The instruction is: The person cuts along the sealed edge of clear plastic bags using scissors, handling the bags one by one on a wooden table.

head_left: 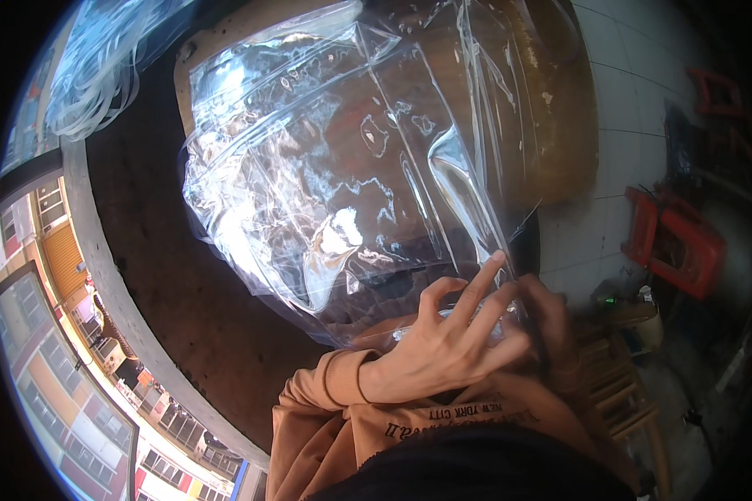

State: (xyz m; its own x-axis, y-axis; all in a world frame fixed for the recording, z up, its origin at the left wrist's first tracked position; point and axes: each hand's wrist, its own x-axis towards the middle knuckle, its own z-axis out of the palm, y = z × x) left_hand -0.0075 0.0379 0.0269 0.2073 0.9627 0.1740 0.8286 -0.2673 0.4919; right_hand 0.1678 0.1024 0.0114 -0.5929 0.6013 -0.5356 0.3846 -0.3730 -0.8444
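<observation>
A large clear plastic sheet [309, 159], creased and shiny with straight folded or seamed lines, is spread over a brown wooden table [560, 108] and hangs toward my lap at the near edge. My left hand [443, 342] lies palm down on its near right part, fingers spread and one fingertip stretched along the long right-hand edge strip. Close beside it on the right, my right hand [547, 309] is at that same edge, dark and smeared by motion. Its fingers cannot be made out, nor whether they grip the plastic.
A bundle of clear plastic strips [100, 100] hangs at the upper left. Along the left runs a ledge [142, 326] with buildings beyond. At the right, a red plastic stool [685, 250], another red stool [714, 92] and a slatted wooden seat [618, 384] stand on the tiled floor [627, 100].
</observation>
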